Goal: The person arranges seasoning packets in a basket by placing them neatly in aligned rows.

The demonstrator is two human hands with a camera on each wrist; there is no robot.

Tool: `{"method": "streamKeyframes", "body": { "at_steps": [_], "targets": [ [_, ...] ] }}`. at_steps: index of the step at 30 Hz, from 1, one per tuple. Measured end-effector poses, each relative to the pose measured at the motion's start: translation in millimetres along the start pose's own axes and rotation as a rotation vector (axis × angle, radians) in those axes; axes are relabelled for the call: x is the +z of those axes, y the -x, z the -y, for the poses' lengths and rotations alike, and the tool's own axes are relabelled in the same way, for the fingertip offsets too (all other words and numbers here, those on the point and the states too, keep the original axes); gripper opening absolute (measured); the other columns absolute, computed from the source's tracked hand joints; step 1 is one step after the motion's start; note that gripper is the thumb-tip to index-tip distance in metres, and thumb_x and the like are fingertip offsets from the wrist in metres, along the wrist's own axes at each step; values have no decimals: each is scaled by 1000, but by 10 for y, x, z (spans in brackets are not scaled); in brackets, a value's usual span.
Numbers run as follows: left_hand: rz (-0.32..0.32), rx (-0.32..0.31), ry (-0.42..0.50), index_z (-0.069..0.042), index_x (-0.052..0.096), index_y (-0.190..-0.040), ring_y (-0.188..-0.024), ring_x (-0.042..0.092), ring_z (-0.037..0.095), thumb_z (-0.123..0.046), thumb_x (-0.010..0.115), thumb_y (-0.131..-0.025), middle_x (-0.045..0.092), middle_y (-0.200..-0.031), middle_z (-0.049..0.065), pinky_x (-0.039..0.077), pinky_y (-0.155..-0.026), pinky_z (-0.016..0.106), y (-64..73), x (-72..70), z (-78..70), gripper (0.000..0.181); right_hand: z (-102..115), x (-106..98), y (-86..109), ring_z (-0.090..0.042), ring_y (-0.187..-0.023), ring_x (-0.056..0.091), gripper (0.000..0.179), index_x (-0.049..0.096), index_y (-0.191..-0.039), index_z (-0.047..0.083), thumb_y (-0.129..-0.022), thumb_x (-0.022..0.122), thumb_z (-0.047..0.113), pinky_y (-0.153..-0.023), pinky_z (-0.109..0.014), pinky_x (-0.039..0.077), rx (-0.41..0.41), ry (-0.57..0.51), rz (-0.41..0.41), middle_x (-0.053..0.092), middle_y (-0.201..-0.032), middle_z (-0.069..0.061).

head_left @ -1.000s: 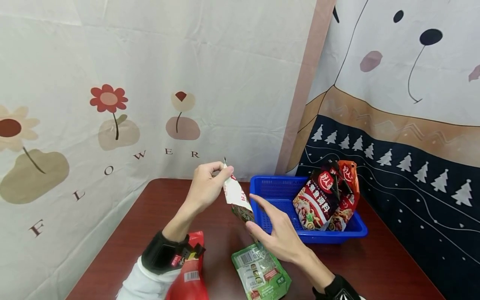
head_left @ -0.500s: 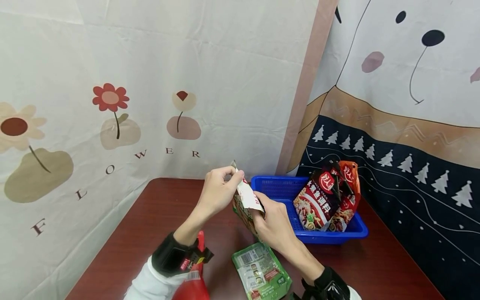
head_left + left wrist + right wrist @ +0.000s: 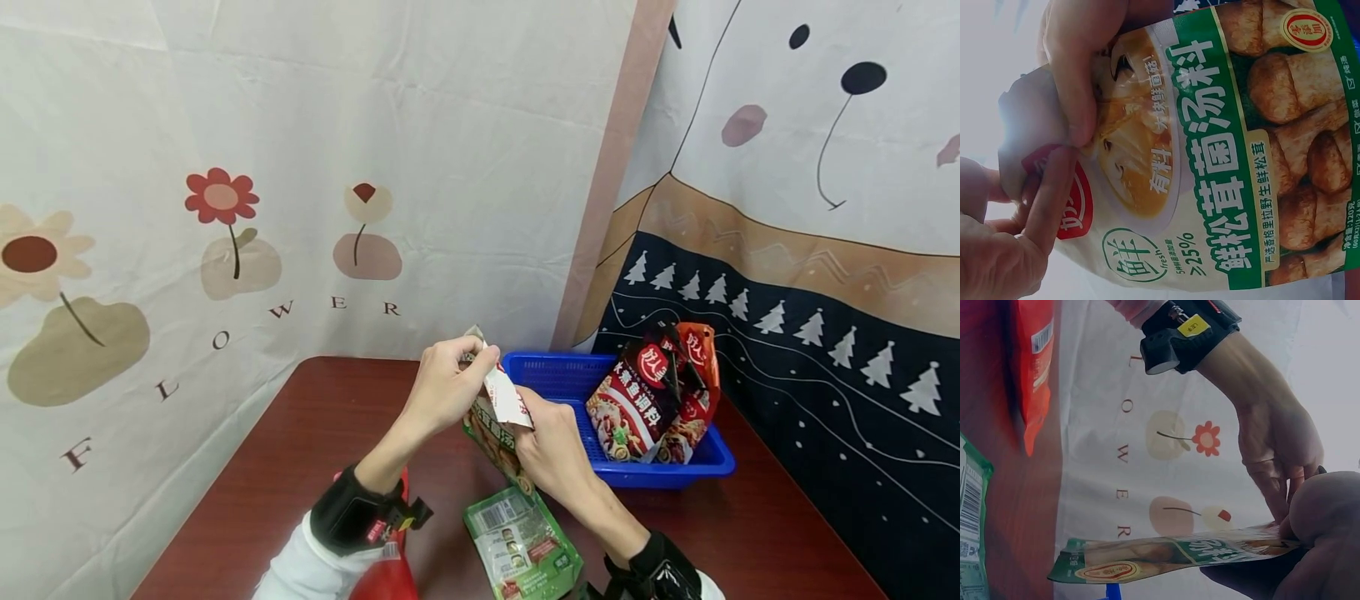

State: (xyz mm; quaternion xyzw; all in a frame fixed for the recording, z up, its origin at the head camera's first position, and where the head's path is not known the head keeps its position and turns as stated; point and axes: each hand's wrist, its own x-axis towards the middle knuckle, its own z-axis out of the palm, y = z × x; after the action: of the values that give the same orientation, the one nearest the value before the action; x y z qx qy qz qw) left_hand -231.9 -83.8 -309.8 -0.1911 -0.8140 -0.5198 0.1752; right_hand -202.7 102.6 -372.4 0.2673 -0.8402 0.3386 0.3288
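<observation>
A green and white soup-seasoning pouch [image 3: 491,437] printed with mushrooms hangs upright between both hands, over the table. Its printed front fills much of the left wrist view, where fingers meet at the pouch's [image 3: 1210,150] pale, bent top end. My left hand [image 3: 442,383] pinches one top corner between thumb and fingers. At the other top corner, my right hand [image 3: 553,442] grips the edge, and a white strip with red print shows between the hands. The right wrist view catches the pouch [image 3: 1166,553] nearly edge-on. Directly below it lies another green pouch [image 3: 525,542], barcode side up.
A blue plastic basket [image 3: 667,477] stands at the back right, with a black pouch [image 3: 630,408] and a red-orange pouch [image 3: 697,358] leaning inside. On the dark red table [image 3: 322,417], a red pouch [image 3: 386,575] lies partly hidden under my left forearm. Printed curtains hang behind.
My right hand has moved from open beside the pouch to gripping its top edge. My left hand and the pouch have shifted slightly right, and the left forearm covers more of the red pouch.
</observation>
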Motion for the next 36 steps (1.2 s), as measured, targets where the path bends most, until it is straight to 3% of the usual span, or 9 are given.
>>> {"method": "streamKeyframes", "body": {
  "at_steps": [6,10,14,17,19,24,30,33,36],
  "targets": [
    [50,1,10,-16,80,-88,-70,65,12,-32,67,-110,76,-84,2,48,-64,27,8,-4,50,30,22,-55,-7,-27,-95,86,37,81,-126,1,-92,70,-11,-72,-41,69,20,-33,7,87,-113,-17],
    [81,7,58,-16,82,-96,-69,74,16,-33,65,-113,80,-97,5,60,-64,31,14,3,66,28,2,-109,-29,-20,-88,82,42,82,-125,2,-91,65,-15,-69,-34,66,36,-60,13,87,-107,-15],
    [116,43,137,-12,81,-105,-76,82,29,-34,63,-115,84,-102,9,70,-71,44,21,9,78,29,-41,-180,-60,-2,-60,58,22,81,-97,7,-107,65,-3,-54,-23,48,96,-105,1,71,-72,-1],
    [121,87,199,-9,79,-108,-82,82,36,-31,61,-116,84,-97,13,71,-74,46,42,2,117,29,-71,-269,-80,1,-50,36,35,69,-78,10,-113,66,8,-47,-23,33,171,-131,-40,48,-60,6],
    [102,120,220,-9,78,-107,-84,81,39,-28,61,-116,83,-95,12,70,-76,42,63,0,155,27,-92,-346,-88,0,-51,38,35,68,-76,8,-112,68,9,-48,-24,34,212,-136,-89,50,-59,2],
    [55,211,217,-9,77,-103,-78,78,26,-20,62,-116,81,-92,14,67,-74,31,116,92,291,22,-161,-583,-96,0,-68,66,22,83,-104,-5,-112,68,9,-58,-19,52,318,-165,-241,82,-85,-23],
    [73,332,134,-10,77,-104,-76,71,3,-14,63,-114,79,-91,11,62,-71,26,168,333,430,18,-259,-849,-122,17,-83,69,34,82,-122,-7,-115,64,21,-72,-7,56,457,-174,-379,84,-112,-31],
    [142,372,54,-14,77,-106,-78,65,1,-17,64,-113,77,-93,3,58,-71,26,187,479,484,15,-322,-941,-128,21,-83,67,38,81,-128,-5,-116,63,26,-72,-4,54,496,-152,-415,83,-117,-31],
    [264,415,-44,-14,76,-111,-85,64,4,-18,63,-114,76,-99,0,59,-77,28,210,617,553,14,-401,-998,-127,22,-83,66,41,79,-134,-3,-117,62,30,-72,-2,52,520,-138,-438,82,-121,-31]
  ]
}}
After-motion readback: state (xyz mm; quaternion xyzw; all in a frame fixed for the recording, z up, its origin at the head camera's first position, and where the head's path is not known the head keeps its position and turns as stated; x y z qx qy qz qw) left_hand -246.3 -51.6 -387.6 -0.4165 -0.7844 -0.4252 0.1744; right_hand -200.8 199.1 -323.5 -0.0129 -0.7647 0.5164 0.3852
